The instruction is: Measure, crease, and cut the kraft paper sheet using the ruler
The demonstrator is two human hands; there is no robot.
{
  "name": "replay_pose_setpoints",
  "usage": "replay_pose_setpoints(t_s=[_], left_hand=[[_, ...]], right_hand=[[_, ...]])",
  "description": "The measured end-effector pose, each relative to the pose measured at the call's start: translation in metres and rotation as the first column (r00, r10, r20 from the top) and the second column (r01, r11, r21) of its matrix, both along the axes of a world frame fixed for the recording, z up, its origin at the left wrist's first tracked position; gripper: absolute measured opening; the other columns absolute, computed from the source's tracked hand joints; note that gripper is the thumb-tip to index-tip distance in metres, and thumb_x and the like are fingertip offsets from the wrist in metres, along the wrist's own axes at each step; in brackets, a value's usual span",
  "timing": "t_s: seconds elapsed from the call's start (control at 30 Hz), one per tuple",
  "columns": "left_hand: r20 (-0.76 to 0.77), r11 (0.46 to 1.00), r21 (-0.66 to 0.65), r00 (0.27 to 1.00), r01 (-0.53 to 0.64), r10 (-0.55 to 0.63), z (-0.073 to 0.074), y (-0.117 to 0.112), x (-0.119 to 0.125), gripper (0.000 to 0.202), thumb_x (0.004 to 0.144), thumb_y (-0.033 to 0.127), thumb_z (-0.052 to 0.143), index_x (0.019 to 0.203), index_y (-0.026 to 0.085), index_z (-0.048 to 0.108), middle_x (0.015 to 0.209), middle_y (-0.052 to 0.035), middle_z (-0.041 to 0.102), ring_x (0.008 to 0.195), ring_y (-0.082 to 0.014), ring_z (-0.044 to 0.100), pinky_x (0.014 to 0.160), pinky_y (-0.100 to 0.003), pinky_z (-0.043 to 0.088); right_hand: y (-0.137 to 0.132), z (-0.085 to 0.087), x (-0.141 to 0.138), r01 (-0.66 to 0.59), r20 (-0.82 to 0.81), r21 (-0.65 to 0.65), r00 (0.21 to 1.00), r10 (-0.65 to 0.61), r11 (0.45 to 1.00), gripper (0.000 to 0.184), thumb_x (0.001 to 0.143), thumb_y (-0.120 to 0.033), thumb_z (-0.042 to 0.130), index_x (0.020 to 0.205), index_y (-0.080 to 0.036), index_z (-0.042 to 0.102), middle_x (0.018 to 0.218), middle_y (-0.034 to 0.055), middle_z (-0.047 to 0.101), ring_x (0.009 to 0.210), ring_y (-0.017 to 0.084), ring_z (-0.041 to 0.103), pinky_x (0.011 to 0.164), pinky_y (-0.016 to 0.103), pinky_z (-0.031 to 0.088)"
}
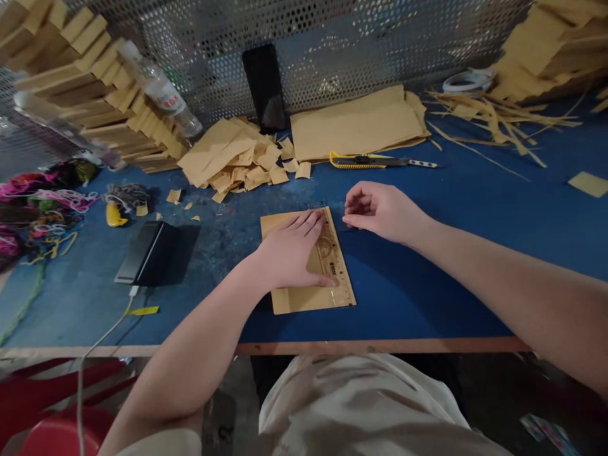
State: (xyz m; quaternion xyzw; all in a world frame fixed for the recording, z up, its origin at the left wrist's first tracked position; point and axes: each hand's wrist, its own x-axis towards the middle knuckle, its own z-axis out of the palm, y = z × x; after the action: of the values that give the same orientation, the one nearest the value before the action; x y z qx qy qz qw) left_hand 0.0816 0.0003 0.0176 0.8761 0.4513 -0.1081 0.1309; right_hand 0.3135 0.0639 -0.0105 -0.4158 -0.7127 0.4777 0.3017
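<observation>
My left hand (294,250) lies flat, fingers stretched out, on a clear plastic ruler (332,266). The ruler runs along the right edge of a rectangular piece of brown kraft paper or card (289,301) near the front of the table. My right hand (380,210) hovers just right of the card, apart from it. Its fingers are curled in and the thumb is close to the index finger, with nothing visible between them. Beyond the right hand, a yellow utility knife (358,161) lies on the table next to a slim white-handled tool (422,163).
Behind are paper scraps (237,158), a stack of brown sheets (351,123) and an upright phone (265,88). Loose strips (498,120) and a tape roll (468,81) sit at right. Left are a bottle (161,92), yarn (52,196) and a black device (147,253) with a cable.
</observation>
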Motion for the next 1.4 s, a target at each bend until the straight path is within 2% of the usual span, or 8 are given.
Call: replay_pose_setpoints(t_s=[0.2, 0.4, 0.53, 0.7, 1.0, 1.1, 1.23, 1.4], left_hand=[[-0.010, 1.000, -0.005, 1.000, -0.008, 0.008, 0.008, 0.000, 0.004, 0.128, 0.075, 0.084, 0.065, 0.163, 0.003, 0.020, 0.170, -0.0221, 0.014, 0.159, -0.0361, 0.016, 0.130, -0.042, 0.014], [0.008, 1.000, -0.023, 1.000, -0.018, 0.018, 0.008, 0.000, 0.004, 0.128, 0.074, 0.082, 0.068, 0.163, 0.004, 0.019, 0.170, -0.0228, 0.013, 0.159, -0.0362, 0.016, 0.129, -0.043, 0.016], [0.028, 0.999, -0.037, 0.999, -0.014, 0.015, 0.007, 0.001, 0.003, 0.128, 0.074, 0.081, 0.068, 0.164, 0.008, 0.016, 0.171, -0.0208, 0.010, 0.160, -0.0355, 0.015, 0.129, -0.044, 0.016], [-0.010, 0.998, -0.056, 1.000, -0.022, 0.022, 0.009, 0.000, 0.003, 0.127, 0.076, 0.080, 0.068, 0.164, 0.005, 0.015, 0.171, -0.0208, 0.007, 0.160, -0.0339, 0.013, 0.130, -0.042, 0.015], [0.028, 0.999, -0.033, 0.999, -0.028, 0.029, 0.006, 0.000, 0.003, 0.125, 0.074, 0.081, 0.068, 0.164, 0.008, 0.020, 0.171, -0.0206, 0.012, 0.159, -0.0370, 0.018, 0.128, -0.044, 0.019], [0.015, 0.999, -0.039, 0.999, -0.030, 0.031, 0.006, 0.000, 0.004, 0.128, 0.073, 0.080, 0.069, 0.163, 0.006, 0.019, 0.171, -0.0212, 0.010, 0.159, -0.0365, 0.016, 0.129, -0.044, 0.019], [-0.022, 0.998, -0.044, 0.999, -0.034, 0.034, 0.007, -0.001, 0.004, 0.130, 0.074, 0.081, 0.068, 0.163, 0.001, 0.015, 0.171, -0.0221, 0.006, 0.160, -0.0353, 0.014, 0.129, -0.043, 0.017], [0.003, 0.999, -0.036, 1.000, -0.027, 0.027, 0.007, -0.002, 0.003, 0.130, 0.075, 0.082, 0.066, 0.163, 0.002, 0.015, 0.171, -0.0217, 0.009, 0.160, -0.0356, 0.015, 0.129, -0.043, 0.017]], right_hand=[[-0.004, 0.002, -0.004, -0.043, 0.072, 0.147, 0.997, 0.032, 0.988, 0.038, 0.080, -0.036, 0.072, 0.115, -0.023, 0.062, 0.083, 0.0020, 0.072, 0.076, 0.020, 0.069, 0.075, 0.036, 0.054], [-0.003, 0.008, -0.005, 0.004, 0.223, 0.143, 0.974, -0.036, 0.990, 0.026, 0.073, -0.034, 0.075, 0.091, -0.022, 0.061, 0.075, 0.0020, 0.073, 0.068, 0.019, 0.067, 0.068, 0.034, 0.049], [-0.001, 0.013, -0.004, 0.002, 0.308, 0.095, 0.951, -0.031, 0.995, 0.024, 0.069, -0.034, 0.077, 0.082, -0.023, 0.059, 0.069, -0.0005, 0.072, 0.063, 0.018, 0.065, 0.063, 0.032, 0.046], [-0.001, 0.017, -0.004, -0.029, 0.382, 0.110, 0.924, -0.015, 0.994, 0.021, 0.071, -0.034, 0.076, 0.075, -0.023, 0.059, 0.059, -0.0047, 0.066, 0.056, 0.014, 0.059, 0.059, 0.031, 0.041], [0.006, 0.016, -0.008, -0.006, 0.393, 0.163, 0.918, -0.060, 0.987, 0.023, 0.071, -0.039, 0.076, 0.073, -0.023, 0.060, 0.059, -0.0031, 0.068, 0.056, 0.016, 0.061, 0.059, 0.032, 0.041], [0.017, 0.014, -0.009, 0.028, 0.375, 0.225, 0.920, -0.113, 0.974, 0.026, 0.071, -0.042, 0.078, 0.073, -0.023, 0.060, 0.062, -0.0005, 0.070, 0.058, 0.018, 0.062, 0.061, 0.034, 0.043], [0.034, 0.010, -0.015, 0.052, 0.365, 0.209, 0.922, -0.127, 0.977, 0.023, 0.070, -0.035, 0.079, 0.073, -0.023, 0.059, 0.064, 0.0003, 0.070, 0.060, 0.018, 0.063, 0.062, 0.035, 0.045], [0.039, 0.003, -0.021, 0.165, 0.262, 0.354, 0.927, -0.267, 0.921, 0.021, 0.076, -0.031, 0.076, 0.079, -0.024, 0.057, 0.074, 0.0030, 0.070, 0.070, 0.021, 0.065, 0.070, 0.038, 0.048]])
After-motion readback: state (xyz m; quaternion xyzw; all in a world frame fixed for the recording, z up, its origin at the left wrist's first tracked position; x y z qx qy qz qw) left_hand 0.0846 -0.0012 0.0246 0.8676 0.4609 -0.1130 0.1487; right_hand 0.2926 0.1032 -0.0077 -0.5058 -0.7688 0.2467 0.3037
